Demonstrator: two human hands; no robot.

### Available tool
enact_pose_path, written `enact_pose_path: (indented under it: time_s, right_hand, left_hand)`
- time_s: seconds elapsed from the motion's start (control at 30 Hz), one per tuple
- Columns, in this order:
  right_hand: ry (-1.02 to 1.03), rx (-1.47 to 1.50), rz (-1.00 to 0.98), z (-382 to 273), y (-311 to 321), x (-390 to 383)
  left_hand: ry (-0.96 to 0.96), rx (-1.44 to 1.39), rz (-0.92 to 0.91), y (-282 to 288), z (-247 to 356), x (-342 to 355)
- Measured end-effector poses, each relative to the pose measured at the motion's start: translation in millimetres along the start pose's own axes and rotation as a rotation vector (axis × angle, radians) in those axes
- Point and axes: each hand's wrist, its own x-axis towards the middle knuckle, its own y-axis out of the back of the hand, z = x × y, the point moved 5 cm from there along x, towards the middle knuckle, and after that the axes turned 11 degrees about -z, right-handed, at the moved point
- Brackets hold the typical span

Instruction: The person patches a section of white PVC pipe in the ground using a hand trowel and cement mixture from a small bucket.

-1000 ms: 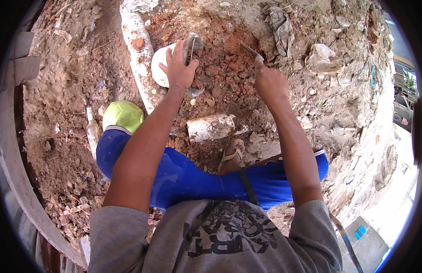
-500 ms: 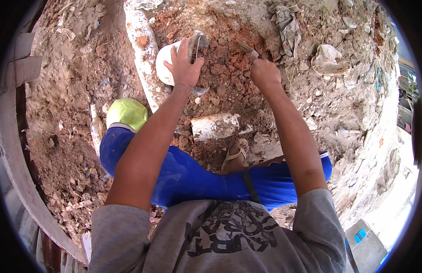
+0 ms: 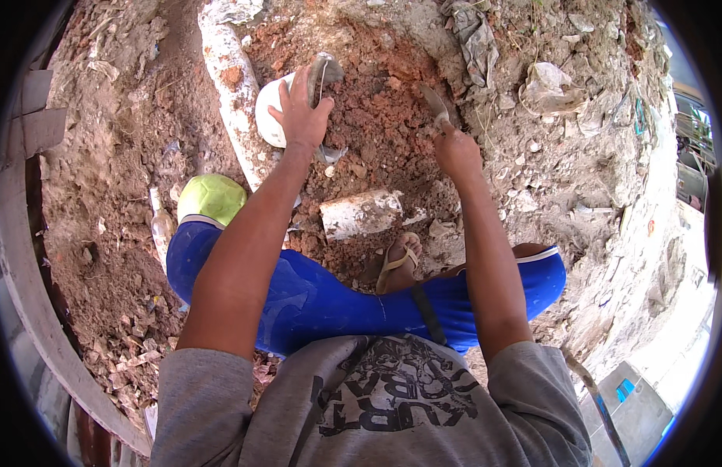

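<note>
My left hand [image 3: 302,117] holds a white bucket [image 3: 269,118] tipped on its side, fingers over its rim. Its mouth faces right toward the loosened reddish soil [image 3: 373,117], and a thin handle crosses the opening. How much the bucket contains is hard to make out. To the right of the dug patch, my right hand [image 3: 459,156] is closed around the handle of a small trowel [image 3: 434,104]. The blade points away from me, close to the soil at the patch's right edge; whether it touches cannot be told.
A dirt-covered white pipe [image 3: 230,74] runs along the bucket's left. A broken pipe piece [image 3: 361,215] lies before my sandaled foot [image 3: 400,261]. A yellow-green ball [image 3: 213,197] and glass bottle [image 3: 162,222] are by my left knee. Crumpled plastic [image 3: 549,89] lies right.
The trowel's blade has swung from pointing left to pointing away from me, toward the dug patch's right edge. My left hand keeps its hold on the bucket. The whole view has shifted slightly.
</note>
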Motion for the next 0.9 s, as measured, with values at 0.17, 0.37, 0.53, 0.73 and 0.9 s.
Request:
enact_pose_path:
  time_s: [0.17, 0.37, 0.53, 0.73, 0.9]
  right_hand:
    - [0.044, 0.235, 0.065, 4, -89, 14]
    - [0.194, 0.361, -0.151, -93, -75, -43]
    - [0.196, 0.535, -0.023, -111, -70, -75]
    - [-0.241, 0.709, 0.331, -5, -105, -50]
    - [-0.24, 0.773, 0.034, -65, -150, -34]
  left_hand:
    - [-0.02, -0.002, -0.02, -13, 4, 4]
    - [-0.014, -0.004, -0.007, -7, -6, 1]
    - [-0.054, -0.054, -0.046, 3, -11, -2]
    - [-0.086, -0.065, -0.081, -3, -3, -1]
    - [-0.088, -0.02, -0.084, -10, -7, 1]
